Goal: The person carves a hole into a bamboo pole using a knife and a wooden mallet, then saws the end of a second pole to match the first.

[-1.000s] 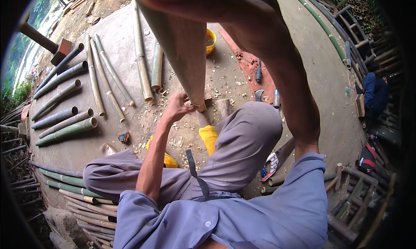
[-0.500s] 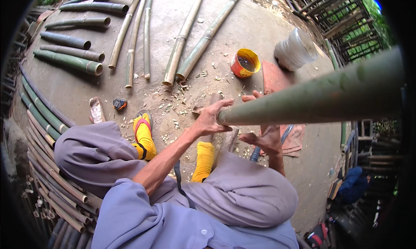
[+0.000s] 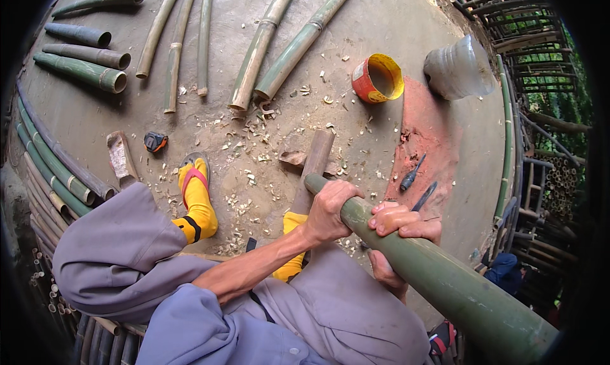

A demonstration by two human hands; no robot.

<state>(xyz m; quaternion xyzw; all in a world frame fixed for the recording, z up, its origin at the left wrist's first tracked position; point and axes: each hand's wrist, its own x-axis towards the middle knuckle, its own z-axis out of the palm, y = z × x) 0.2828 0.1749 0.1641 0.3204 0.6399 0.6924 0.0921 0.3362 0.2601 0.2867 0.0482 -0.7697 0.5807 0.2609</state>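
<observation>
A thick green bamboo pole [image 3: 438, 273] slants from the middle of the head view down to the lower right, over my right thigh. My left hand [image 3: 330, 209] is wrapped round it close to its narrow far end. Further back, my right hand [image 3: 400, 228] grips the same pole, fingers over the top and thumb below. Beneath the far end lies a brown wooden piece [image 3: 316, 155] on the ground, with a smaller wood block [image 3: 292, 158] against it. My feet, in yellow socks [image 3: 202, 206], are planted on either side.
Cut bamboo poles [image 3: 264, 47] lie ahead, with more stacked at the left. A red-yellow tub [image 3: 379, 79] and a clear plastic container [image 3: 459, 69] stand at the far right. A screwdriver-like tool [image 3: 412, 174] rests on a red cloth [image 3: 426, 136]. A tape measure [image 3: 155, 142] sits near my left foot.
The pole has swung down from pointing right to slanting toward the lower right. My right hand has gone from open beneath it to closed round it. The view has shifted slightly.
</observation>
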